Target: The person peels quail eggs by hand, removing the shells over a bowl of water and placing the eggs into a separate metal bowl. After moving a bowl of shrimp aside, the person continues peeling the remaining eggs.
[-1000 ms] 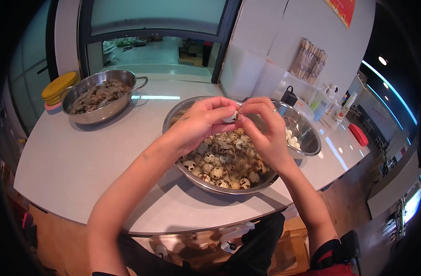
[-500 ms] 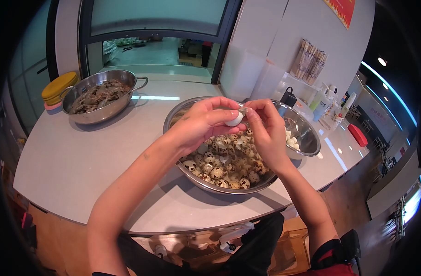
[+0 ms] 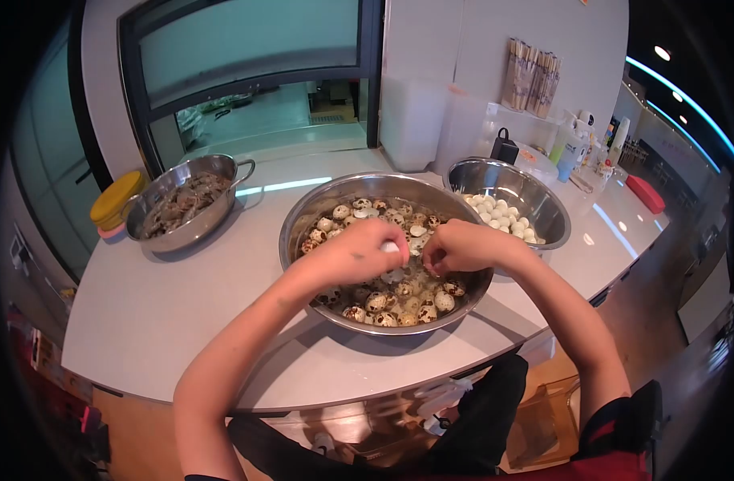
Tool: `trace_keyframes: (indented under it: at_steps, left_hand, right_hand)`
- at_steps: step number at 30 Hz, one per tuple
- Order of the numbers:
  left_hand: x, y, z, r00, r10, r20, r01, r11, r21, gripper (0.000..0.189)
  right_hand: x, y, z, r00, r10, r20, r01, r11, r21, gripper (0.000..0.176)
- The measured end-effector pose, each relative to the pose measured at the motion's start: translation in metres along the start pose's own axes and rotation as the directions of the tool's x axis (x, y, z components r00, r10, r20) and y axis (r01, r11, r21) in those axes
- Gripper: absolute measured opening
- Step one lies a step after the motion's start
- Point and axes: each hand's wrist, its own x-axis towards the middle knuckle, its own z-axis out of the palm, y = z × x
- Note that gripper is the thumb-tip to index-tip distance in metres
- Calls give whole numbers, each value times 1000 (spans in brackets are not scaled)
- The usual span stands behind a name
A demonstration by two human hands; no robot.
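Note:
A wide steel bowl holds speckled quail eggs in water, with loose shell pieces among them. Over its middle, my left hand is closed around a peeled white quail egg, which shows partly between the fingers. Just to the right, my right hand hangs low over the same bowl with its fingers curled down and pinched together. Whatever those fingertips may hold is hidden. Behind my right hand, a second steel bowl contains peeled white eggs.
On the left stands a two-handled steel pan of raw shrimp, beside a yellow round lid. Bottles, a black box and a red case line the right side. Wrapped chopsticks stand by the wall.
Both hands have come down closer to the eggs and moved apart; they were together at the peeled egg before. The view has shifted, showing more of the bowl of peeled eggs.

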Motion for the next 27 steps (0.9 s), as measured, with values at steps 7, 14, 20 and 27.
trace_keyframes:
  at_steps: [7, 14, 20, 27]
  left_hand:
    - [51, -4, 52, 940, -180, 291, -67, 737, 672, 21]
    - [60, 23, 60, 875, -426, 231, 53, 558, 828, 25]
    - [33, 11, 10, 945, -224, 237, 192, 970, 147, 27]
    - [16, 6, -6, 946, -308, 104, 324, 912, -252, 20]
  right_hand:
    - [-3, 8, -8, 995, -26, -98, 21, 999, -46, 18]
    - [-31, 2, -11, 962, 1, -273, -4, 1000, -12, 23]
    - [-45, 15, -9, 883, -36, -468, 122, 980, 154, 19]
    - [-28, 4, -4, 884, -103, -457, 205, 962, 179, 24]
